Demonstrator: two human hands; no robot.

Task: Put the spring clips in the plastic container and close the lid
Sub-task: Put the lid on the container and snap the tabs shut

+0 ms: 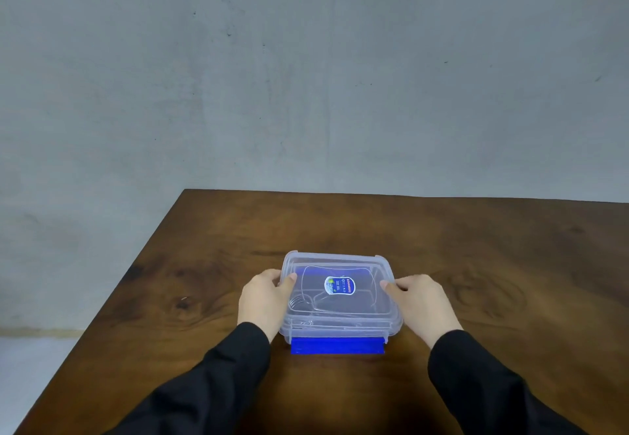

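A grey wall (306, 60) filled the upper half of the view, and below it a dark wooden bench (476, 247) ran toward the camera. Near its middle sat the plastic container (391, 324), clear-walled, with its lid (340, 261) already laid on top and a small printed label (339, 285) at the lid's centre. Two black sleeves (211, 383) reached in from the near edge. The left hand (263, 298) gripped the container's left side, thumb resting on the lid's rim; the right hand (420, 302) held the right side in the same way, thumb tip on the lid. Both hands were thus closed around the container, steadying or pressing it. A blue latch flap (337, 345) on the near side lay out flat on the bench, seemingly not yet snapped, and a blue strip showed through the lid at the far side. Through the clear plastic, faint wire coils (296, 302) near the left suggested the spring clips were inside, though they were hard to make out. No clips lay loose on the bench. By this judgement the filling was done and the lid seated; fastening the latches appeared to be what remained
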